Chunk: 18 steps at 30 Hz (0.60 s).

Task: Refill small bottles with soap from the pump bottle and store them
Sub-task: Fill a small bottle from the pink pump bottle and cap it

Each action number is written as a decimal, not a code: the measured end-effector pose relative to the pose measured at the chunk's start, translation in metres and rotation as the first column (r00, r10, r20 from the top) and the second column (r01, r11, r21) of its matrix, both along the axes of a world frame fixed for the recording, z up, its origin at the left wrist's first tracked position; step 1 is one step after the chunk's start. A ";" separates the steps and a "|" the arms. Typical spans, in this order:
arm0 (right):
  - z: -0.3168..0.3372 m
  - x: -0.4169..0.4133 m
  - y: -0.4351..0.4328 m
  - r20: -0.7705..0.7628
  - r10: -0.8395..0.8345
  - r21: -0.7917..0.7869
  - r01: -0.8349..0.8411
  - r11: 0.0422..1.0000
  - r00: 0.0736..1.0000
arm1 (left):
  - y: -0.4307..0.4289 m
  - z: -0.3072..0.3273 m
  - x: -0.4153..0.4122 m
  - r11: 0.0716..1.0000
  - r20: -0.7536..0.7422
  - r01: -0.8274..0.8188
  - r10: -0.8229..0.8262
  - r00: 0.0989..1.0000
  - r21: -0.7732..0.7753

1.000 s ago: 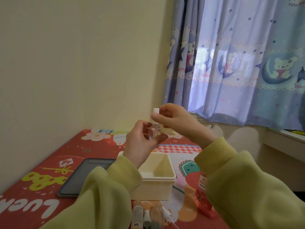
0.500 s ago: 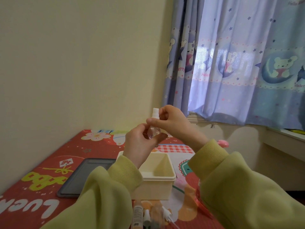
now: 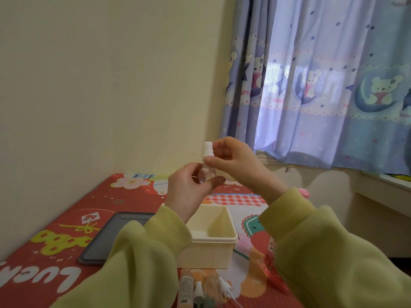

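Note:
I hold a small clear bottle point(image 3: 208, 174) up in front of me, above the table. My left hand point(image 3: 189, 192) grips its rounded body. My right hand point(image 3: 233, 161) pinches the white spray cap point(image 3: 208, 150) at the bottle's neck. Below my hands stands an open cream storage box point(image 3: 222, 241). The pink pump bottle point(image 3: 272, 263) stands at the right, mostly hidden by my right sleeve. Several small bottles and a loose sprayer point(image 3: 200, 287) lie on the table near its front edge.
A grey tray point(image 3: 111, 238) lies left of the box on the red patterned table mat point(image 3: 55, 241). A cream wall runs along the table's left and back. A blue curtain point(image 3: 322, 85) hangs at the right above a ledge.
My right hand has brought the white cap down onto the bottle's neck. The bottle has shifted slightly left in my left hand.

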State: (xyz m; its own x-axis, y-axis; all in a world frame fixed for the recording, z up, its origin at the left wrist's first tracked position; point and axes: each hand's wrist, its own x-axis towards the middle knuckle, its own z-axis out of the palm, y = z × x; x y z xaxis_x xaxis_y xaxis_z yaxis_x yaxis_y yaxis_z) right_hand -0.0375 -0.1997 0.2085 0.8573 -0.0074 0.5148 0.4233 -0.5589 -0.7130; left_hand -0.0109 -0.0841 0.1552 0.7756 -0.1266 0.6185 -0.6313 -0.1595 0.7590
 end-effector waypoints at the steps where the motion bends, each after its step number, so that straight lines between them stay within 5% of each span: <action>1: -0.001 0.001 0.001 0.002 -0.027 -0.010 0.027 1.000 1.000 | 0.000 -0.001 0.000 1.000 -0.001 -0.001 0.001 1.000 0.000; 18: 0.002 -0.005 -0.008 -0.091 0.114 0.018 -0.113 0.993 0.989 | 0.000 -0.003 0.000 1.000 -0.010 0.009 -0.009 1.000 0.006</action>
